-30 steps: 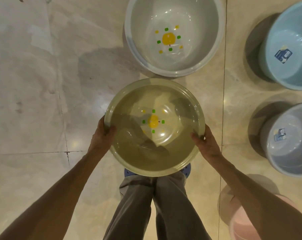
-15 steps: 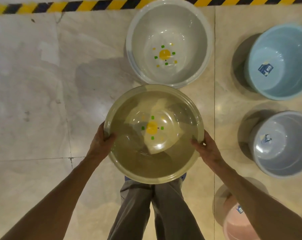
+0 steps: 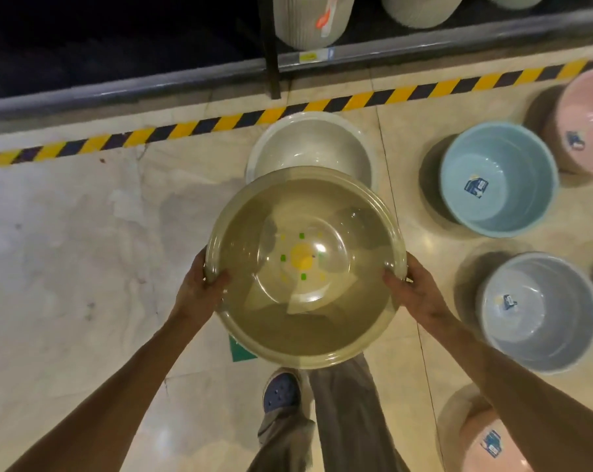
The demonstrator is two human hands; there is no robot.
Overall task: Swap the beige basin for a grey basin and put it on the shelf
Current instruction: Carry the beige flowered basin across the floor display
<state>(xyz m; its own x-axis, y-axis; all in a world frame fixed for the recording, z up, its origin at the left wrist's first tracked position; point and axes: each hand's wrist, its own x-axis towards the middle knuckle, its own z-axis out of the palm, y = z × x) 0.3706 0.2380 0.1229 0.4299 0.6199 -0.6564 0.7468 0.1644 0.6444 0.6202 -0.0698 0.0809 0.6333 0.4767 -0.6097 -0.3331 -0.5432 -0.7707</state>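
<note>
You hold the beige basin (image 3: 305,267) in the air in front of you, mouth up, with your left hand (image 3: 199,287) gripping the left side of its rim and your right hand (image 3: 412,291) gripping the right side, thumbs hooked over the edge into the bowl. The basin is round, so it has no long axis to speak of; what counts is that it sits level between your two hands, each about equally near, its flower mark facing up at you. The relation that matters next is straight ahead: the grey basin (image 3: 313,148) stands on the floor (image 3: 83,233) just beyond the far rim of the one you carry, partly hidden under it, also mouth up. Beyond that runs the striped tape (image 3: 186,126), and then the shelf (image 3: 356,56), which lies farther forward and a little to your right. By my reading, you have yet to set the beige one down, and the open floor on your left looks like the easier place for it than the right, where a blue basin (image 3: 499,180) and others stand close together.
</note>
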